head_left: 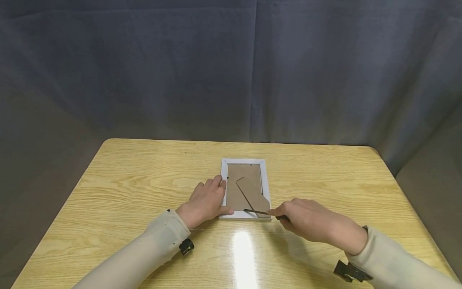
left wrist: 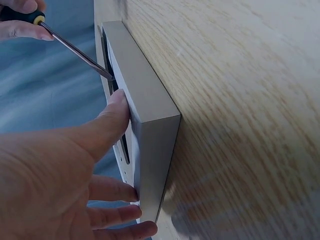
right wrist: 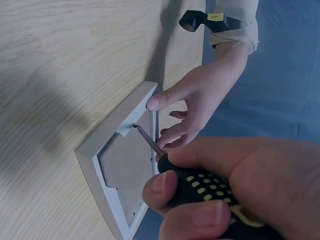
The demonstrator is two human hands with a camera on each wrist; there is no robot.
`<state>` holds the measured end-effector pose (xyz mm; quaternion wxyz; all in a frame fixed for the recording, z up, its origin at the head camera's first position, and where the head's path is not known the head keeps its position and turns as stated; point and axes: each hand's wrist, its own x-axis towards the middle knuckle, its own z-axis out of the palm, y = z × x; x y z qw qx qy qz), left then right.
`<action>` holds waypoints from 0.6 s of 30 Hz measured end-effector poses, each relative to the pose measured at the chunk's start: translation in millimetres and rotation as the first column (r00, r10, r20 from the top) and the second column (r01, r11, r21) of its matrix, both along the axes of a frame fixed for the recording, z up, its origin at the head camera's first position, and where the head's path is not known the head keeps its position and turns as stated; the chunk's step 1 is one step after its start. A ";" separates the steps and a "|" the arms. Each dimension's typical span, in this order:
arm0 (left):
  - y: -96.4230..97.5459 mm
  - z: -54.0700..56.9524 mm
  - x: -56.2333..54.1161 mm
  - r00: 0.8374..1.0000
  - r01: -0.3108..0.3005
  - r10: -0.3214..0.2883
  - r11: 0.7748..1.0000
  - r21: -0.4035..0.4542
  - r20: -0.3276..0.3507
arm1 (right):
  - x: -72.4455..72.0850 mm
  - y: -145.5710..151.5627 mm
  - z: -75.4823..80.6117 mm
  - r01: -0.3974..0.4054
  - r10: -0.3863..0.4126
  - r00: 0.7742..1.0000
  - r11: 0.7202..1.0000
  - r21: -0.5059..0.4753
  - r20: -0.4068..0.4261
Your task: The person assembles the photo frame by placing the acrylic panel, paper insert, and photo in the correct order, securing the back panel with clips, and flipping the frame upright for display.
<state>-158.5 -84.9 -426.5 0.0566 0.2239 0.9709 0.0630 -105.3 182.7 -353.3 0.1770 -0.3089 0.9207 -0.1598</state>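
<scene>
A white picture frame (head_left: 266, 184) lies back side up on the table, its brown backing board (head_left: 245, 170) showing. A flat brown stand leg (head_left: 254, 196) lies across the board and overlaps the frame's near right corner. My left hand (head_left: 205, 200) holds the near left corner, with the thumb on the near bar and the fingers along the left side. My right hand (head_left: 312, 218) grips a screwdriver (right wrist: 210, 190) by its black handle with yellow dots. The screwdriver's tip is at the inner edge of the near bar, close to the left thumb, by a small dark spot.
The wood-grain table (head_left: 144, 176) extends on all sides of the frame. A dark grey curtain (head_left: 180, 80) hangs behind it and at both sides. Black straps with mounts (head_left: 186, 246) sit at both sleeve cuffs. Small dark tabs (head_left: 227, 178) dot the frame's inner edges.
</scene>
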 end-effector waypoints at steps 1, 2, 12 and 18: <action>0.1 0.1 -0.2 1.000 0.000 0.000 1.000 0.000 -0.001 | -0.1 -0.2 0.3 0.003 -0.003 1.000 1.000 0.002 0.001; 0.3 0.4 -0.3 1.000 -0.002 0.002 1.000 -0.001 -0.001 | 0.0 -0.6 0.7 0.011 -0.011 1.000 1.000 0.004 0.009; 1.9 0.9 -1.1 1.000 -0.015 0.015 1.000 -0.018 0.020 | -2.2 -2.8 -2.0 0.016 -0.016 0.999 1.000 0.006 0.029; 1.5 1.5 0.1 1.000 -0.012 0.012 1.000 -0.020 0.012 | -1.9 -3.4 -2.4 0.045 -0.046 0.996 0.999 0.016 0.070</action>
